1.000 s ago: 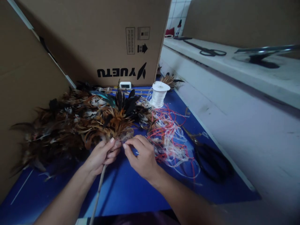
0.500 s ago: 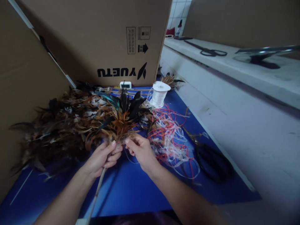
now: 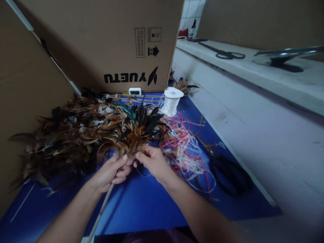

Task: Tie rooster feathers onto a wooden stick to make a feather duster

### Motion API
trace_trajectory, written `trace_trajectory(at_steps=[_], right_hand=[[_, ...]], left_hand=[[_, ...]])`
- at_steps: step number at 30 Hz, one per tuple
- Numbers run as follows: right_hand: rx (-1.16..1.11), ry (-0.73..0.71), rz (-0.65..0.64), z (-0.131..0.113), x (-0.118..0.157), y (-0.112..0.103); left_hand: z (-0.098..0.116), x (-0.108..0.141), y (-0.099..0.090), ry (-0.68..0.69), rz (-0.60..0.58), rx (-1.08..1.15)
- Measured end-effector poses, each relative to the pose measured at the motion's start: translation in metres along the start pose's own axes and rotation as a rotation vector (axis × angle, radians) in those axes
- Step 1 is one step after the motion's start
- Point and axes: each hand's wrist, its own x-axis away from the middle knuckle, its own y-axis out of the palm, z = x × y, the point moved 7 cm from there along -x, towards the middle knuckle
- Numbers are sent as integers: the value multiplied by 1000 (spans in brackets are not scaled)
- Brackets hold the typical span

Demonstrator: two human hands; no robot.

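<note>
My left hand [image 3: 111, 172] is closed around a thin stick [image 3: 102, 207] that slants down toward the front edge. At its upper end a tuft of brown and black feathers [image 3: 135, 136] fans out, making it look like a feather duster. Thumb and forefinger of my right hand [image 3: 154, 164] pinch at the base of that tuft, close beside my left fingertips. The feather roots between the fingers are partly hidden. Below the hands a thin strand [image 3: 143, 174] curves over the blue table [image 3: 141, 206].
A large heap of feathers [image 3: 71, 135] lies left. On the right are tangled red and clear strips [image 3: 186, 150], a white spool [image 3: 172, 101] and black-handled scissors [image 3: 229, 173]. Cardboard [image 3: 101, 40] stands behind, with a small white display device [image 3: 135, 91] before it. More scissors [image 3: 226, 54] rest on the ledge.
The tuft has tilted slightly right and downward. My right fingers have shifted a little at its base, while my left hand keeps hold of the stick.
</note>
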Motion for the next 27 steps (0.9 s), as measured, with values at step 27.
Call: trace_trajectory(at_steps=[27], right_hand=[[184, -90, 108, 20, 2, 1]], left_hand=[[-9, -1, -10, 11, 128, -94]])
